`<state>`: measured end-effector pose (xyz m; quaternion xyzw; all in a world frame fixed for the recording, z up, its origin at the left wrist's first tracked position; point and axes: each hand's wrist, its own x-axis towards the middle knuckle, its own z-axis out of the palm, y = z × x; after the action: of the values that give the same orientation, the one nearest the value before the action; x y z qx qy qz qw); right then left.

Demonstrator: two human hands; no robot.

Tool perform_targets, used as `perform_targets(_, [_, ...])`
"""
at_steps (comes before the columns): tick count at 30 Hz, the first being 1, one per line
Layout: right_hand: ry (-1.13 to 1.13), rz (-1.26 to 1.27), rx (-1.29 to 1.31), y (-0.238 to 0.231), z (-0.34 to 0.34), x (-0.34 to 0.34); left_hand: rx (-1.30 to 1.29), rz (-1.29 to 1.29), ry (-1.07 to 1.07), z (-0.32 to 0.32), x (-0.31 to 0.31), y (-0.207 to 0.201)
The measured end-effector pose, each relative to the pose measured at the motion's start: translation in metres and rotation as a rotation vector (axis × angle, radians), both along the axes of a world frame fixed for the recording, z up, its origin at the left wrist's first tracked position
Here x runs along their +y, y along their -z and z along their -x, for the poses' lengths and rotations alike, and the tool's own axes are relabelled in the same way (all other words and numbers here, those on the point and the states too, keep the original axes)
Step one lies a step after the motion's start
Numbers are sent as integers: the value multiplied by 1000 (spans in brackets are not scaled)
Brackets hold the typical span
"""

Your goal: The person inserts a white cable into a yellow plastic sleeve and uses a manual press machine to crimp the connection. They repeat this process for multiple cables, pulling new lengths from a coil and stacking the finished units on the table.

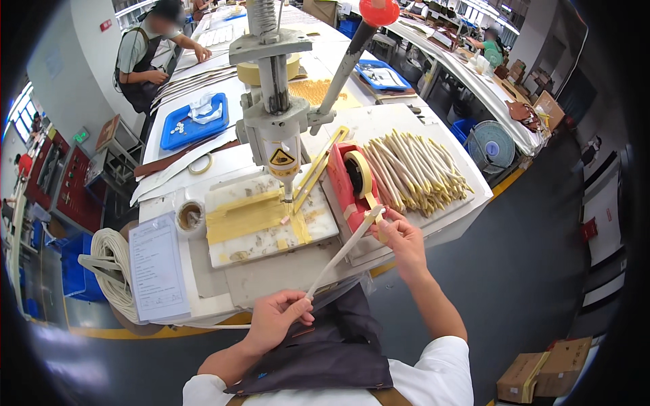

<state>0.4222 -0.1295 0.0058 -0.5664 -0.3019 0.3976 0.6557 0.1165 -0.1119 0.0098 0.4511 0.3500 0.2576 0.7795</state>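
Matt, cream-coloured cord, smooth along its length, meets dull yellow paper-like masking tape at the centre of the frame, beside a smooth red plastic dispenser. Above stands a press of grey-painted metal with a glossy red knob. Its pale slab looks stained and worn. At left, a smooth blue plastic tray and a printed paper sheet; below, a matt, dark cloth apron. Dull brown cardboard boxes occupy the lower right.
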Motion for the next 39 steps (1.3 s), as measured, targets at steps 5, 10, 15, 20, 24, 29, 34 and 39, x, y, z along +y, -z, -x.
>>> perform_targets(5, [60, -4, -393, 23, -10, 2, 17, -35, -78, -8, 8, -2])
perform_targets(10, [105, 12, -401, 22, -9, 1, 19, -39, -76, -4, 11, -2])
perform_targets(15, [230, -23, -213, 31, 0, -20, 62, -57, -86, -2, 10, 2])
perform_targets(20, [-362, -136, -474, -5, 54, -39, 113, -106, -97, -2, 7, 6])
perform_targets(24, [-551, -140, -545, -13, 99, -29, 144, -234, -121, 0, 5, 8])
perform_targets(29, [-551, -47, -571, -5, 111, -19, 172, -362, -181, 1, -1, 11])
perform_targets(34, [-574, 33, -554, -4, 112, -17, 232, -591, -234, 1, -6, 21])
perform_targets(39, [-599, 97, -488, -3, 112, -17, 283, -844, -279, 1, -5, 20])
